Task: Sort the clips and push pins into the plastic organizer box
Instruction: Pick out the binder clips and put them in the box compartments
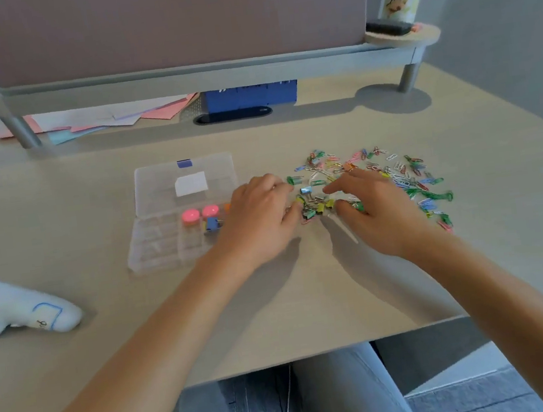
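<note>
Organizer box (pixel 164 240), long axis seemingly left-right, lid rearward.

Bare desk (pixel 308 287) before clip pile (pixel 380 177)

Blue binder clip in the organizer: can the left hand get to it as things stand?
Probably yes. The blue binder clip lies in the open organizer box, lid flipped back, right beside the left hand. Nothing covers it; a short move leftward should do.
</note>
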Available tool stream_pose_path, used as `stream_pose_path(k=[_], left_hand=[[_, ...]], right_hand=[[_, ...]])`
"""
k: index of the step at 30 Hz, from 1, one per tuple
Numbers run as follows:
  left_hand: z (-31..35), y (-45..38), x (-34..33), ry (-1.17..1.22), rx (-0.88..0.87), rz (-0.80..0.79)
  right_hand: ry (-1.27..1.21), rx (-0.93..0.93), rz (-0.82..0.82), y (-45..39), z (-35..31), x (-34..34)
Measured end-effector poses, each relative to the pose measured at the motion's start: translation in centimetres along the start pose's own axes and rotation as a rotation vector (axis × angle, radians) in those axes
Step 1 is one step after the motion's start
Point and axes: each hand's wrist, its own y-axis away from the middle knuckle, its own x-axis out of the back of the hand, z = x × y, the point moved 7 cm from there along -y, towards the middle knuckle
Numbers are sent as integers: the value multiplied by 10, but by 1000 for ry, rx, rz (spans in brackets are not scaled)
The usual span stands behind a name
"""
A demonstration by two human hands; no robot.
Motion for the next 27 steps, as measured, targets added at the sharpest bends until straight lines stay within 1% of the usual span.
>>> stream_pose_path(k=[5, 11, 16, 20, 22, 27], left_hand=[[34, -23, -20, -1, -45, -18], [40, -44, -26, 37, 4, -26], [41, -51, -31, 109, 26, -5], [48, -55, -39, 125, 11, -6], [51, -57, -40, 131, 3, -2], [43, -51, -38, 214, -15, 26]], right_hand=[[40, -123, 91, 25, 42, 23], [53, -186, 149, 33, 77, 31], [49, -171, 142, 24, 84, 30], [64, -207, 151, 15, 95, 30], [74, -232, 136, 11, 100, 30], [86, -210, 89, 4, 102, 25]])
